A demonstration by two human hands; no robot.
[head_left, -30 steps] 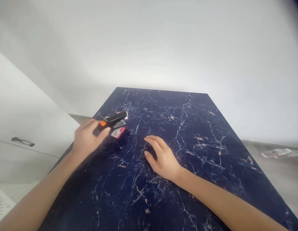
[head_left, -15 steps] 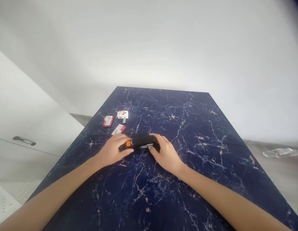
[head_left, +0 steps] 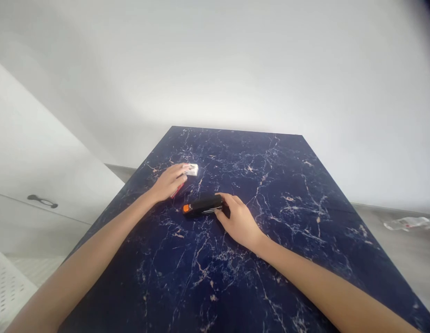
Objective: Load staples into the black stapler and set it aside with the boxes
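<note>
My right hand (head_left: 239, 221) is closed around the right end of a black stapler (head_left: 202, 205) with an orange button, which lies on the table. Beyond the stapler's left end, my left hand (head_left: 169, 182) has its fingers and thumb at the left side of a small white box (head_left: 191, 169), gripping it. The box is slightly blurred. Beneath that hand, the edge of a red-and-white box (head_left: 178, 189) shows. The second red-and-white box and the small grey piece are hidden by the hand.
The dark blue marbled table (head_left: 235, 277) narrows toward a pale wall. White cabinet fronts with a dark handle (head_left: 43, 201) stand on the left, above a white perforated object (head_left: 8, 286). A clear plastic wrapper (head_left: 409, 224) lies beyond the right edge.
My left hand has let go of the stapler's left end and moved forward to the boxes. The white box has shifted right. My right hand stays on the stapler.
</note>
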